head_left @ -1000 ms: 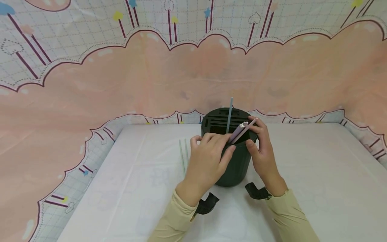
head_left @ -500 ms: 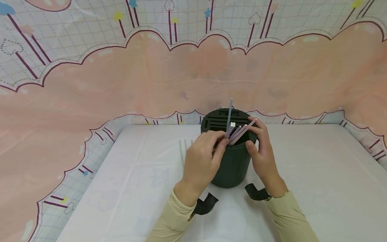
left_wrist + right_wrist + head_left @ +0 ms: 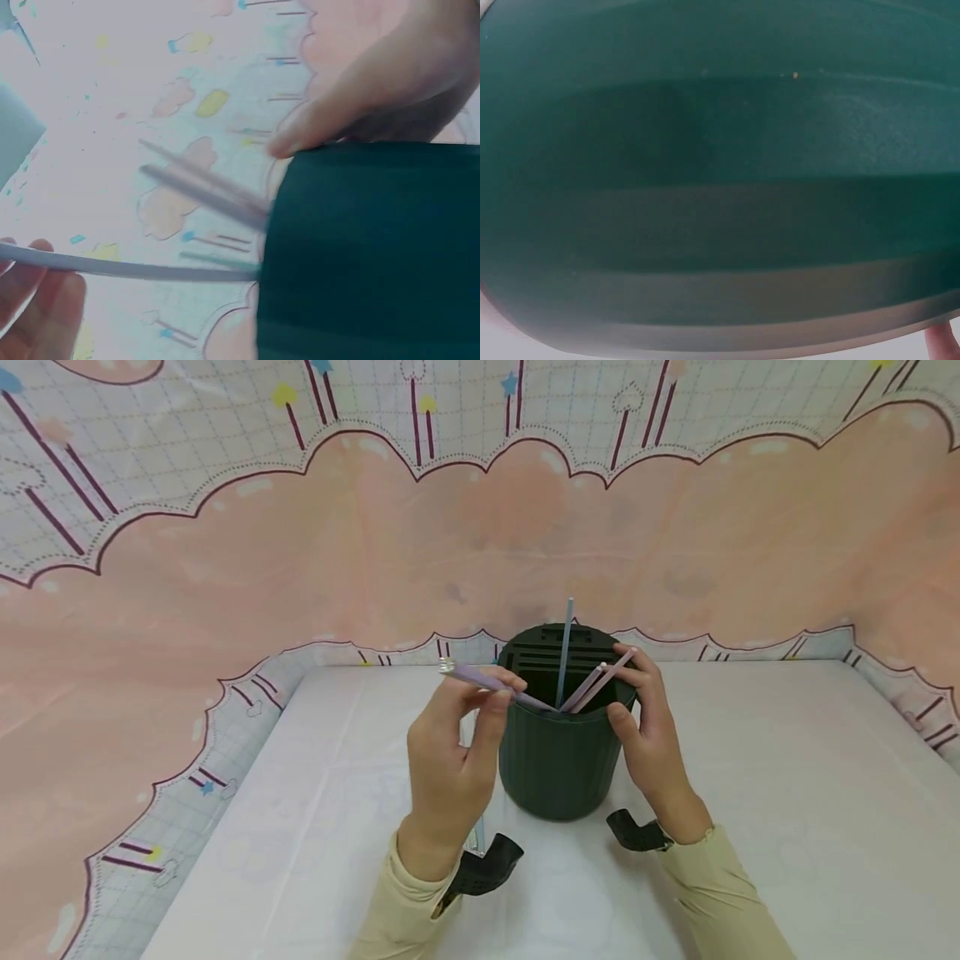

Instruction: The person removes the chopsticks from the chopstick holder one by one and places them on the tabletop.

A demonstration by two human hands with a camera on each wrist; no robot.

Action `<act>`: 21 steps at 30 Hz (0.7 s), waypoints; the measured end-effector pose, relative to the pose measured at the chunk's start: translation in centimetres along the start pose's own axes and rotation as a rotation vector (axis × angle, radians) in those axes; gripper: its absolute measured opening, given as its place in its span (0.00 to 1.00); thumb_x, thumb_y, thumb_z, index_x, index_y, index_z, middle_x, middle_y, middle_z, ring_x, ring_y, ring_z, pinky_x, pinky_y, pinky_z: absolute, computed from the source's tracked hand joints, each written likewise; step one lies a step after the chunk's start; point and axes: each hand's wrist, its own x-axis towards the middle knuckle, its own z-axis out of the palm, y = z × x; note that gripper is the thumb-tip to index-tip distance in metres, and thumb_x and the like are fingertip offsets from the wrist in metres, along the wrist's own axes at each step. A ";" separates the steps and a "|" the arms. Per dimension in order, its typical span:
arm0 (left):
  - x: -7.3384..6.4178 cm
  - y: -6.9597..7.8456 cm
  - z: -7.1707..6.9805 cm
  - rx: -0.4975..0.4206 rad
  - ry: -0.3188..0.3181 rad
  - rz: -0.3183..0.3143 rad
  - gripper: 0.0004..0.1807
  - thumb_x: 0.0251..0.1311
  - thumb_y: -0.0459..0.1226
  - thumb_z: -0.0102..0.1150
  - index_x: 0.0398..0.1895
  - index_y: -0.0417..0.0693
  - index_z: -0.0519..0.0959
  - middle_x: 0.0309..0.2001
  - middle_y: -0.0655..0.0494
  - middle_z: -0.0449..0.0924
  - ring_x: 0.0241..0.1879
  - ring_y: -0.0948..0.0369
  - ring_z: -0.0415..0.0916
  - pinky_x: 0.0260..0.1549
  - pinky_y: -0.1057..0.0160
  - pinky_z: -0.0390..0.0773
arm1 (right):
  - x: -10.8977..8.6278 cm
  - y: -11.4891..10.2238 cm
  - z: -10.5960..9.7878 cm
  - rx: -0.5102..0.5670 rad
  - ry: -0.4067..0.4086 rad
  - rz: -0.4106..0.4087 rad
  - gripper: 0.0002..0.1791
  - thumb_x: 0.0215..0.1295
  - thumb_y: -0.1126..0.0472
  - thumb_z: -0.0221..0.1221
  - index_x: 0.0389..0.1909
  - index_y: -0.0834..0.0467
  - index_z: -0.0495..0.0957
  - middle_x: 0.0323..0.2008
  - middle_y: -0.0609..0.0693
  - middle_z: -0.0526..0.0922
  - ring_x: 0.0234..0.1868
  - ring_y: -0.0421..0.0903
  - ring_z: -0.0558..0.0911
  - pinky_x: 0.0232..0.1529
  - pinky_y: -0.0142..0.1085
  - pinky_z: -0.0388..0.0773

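Observation:
A dark green ribbed holder (image 3: 561, 760) stands upright on the white table (image 3: 750, 793); it also fills the right wrist view (image 3: 720, 180). My left hand (image 3: 457, 752) pinches a lilac stick (image 3: 487, 681) that slants up and left out of the holder's mouth; its shaft shows in the left wrist view (image 3: 135, 268). My right hand (image 3: 647, 735) grips the holder's right side, its fingers at the rim. Two pink sticks (image 3: 596, 685) lean against the rim by that hand, and a blue stick (image 3: 565, 647) stands upright inside.
Pale sticks (image 3: 477, 835) lie on the table left of the holder, mostly hidden behind my left hand. A pink and white patterned cloth wall (image 3: 480, 543) rings the table at the back and both sides.
My left hand has swung a lilac stick from the bundle at the rim over to the left, so it now slants out leftwards. The right hand has stayed on the holder.

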 end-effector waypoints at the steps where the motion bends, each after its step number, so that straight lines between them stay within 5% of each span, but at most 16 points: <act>1: 0.1 0.1 -0.3 -0.027 0.030 -0.004 0.13 0.64 0.38 0.46 0.37 0.33 0.70 0.35 0.47 0.78 0.38 0.57 0.76 0.39 0.60 0.76 | 0.0 0.0 0.0 -0.002 -0.002 0.001 0.29 0.62 0.40 0.46 0.55 0.56 0.66 0.64 0.47 0.57 0.67 0.47 0.49 0.63 0.49 0.46; 8: 1.0 1.2 -2.2 -0.285 0.253 -0.024 0.16 0.62 0.33 0.49 0.36 0.22 0.65 0.32 0.38 0.74 0.33 0.50 0.76 0.34 0.56 0.77 | 0.0 0.2 0.0 0.002 -0.001 -0.003 0.30 0.62 0.39 0.46 0.55 0.57 0.66 0.64 0.47 0.57 0.67 0.48 0.49 0.63 0.48 0.45; 12: 1.3 1.6 -3.1 -0.307 0.339 -0.008 0.15 0.61 0.32 0.50 0.35 0.21 0.66 0.31 0.37 0.73 0.31 0.49 0.75 0.32 0.57 0.77 | 0.0 0.1 -0.1 0.009 -0.003 0.001 0.29 0.62 0.39 0.46 0.54 0.57 0.66 0.64 0.47 0.57 0.67 0.48 0.50 0.63 0.49 0.46; 16: 1.6 1.6 -3.9 -0.296 0.352 -0.005 0.14 0.60 0.31 0.51 0.36 0.21 0.67 0.29 0.37 0.73 0.29 0.50 0.75 0.31 0.59 0.78 | 0.1 -0.7 0.0 0.029 -0.001 -0.001 0.29 0.63 0.41 0.46 0.54 0.60 0.66 0.64 0.50 0.57 0.67 0.48 0.50 0.63 0.49 0.46; 21: 1.6 0.7 -4.6 -0.161 0.268 -0.092 0.12 0.59 0.29 0.52 0.37 0.24 0.71 0.29 0.41 0.75 0.29 0.53 0.75 0.30 0.61 0.77 | 0.3 -2.6 0.0 0.041 -0.001 -0.001 0.31 0.64 0.42 0.45 0.52 0.66 0.65 0.63 0.59 0.57 0.67 0.49 0.50 0.62 0.51 0.44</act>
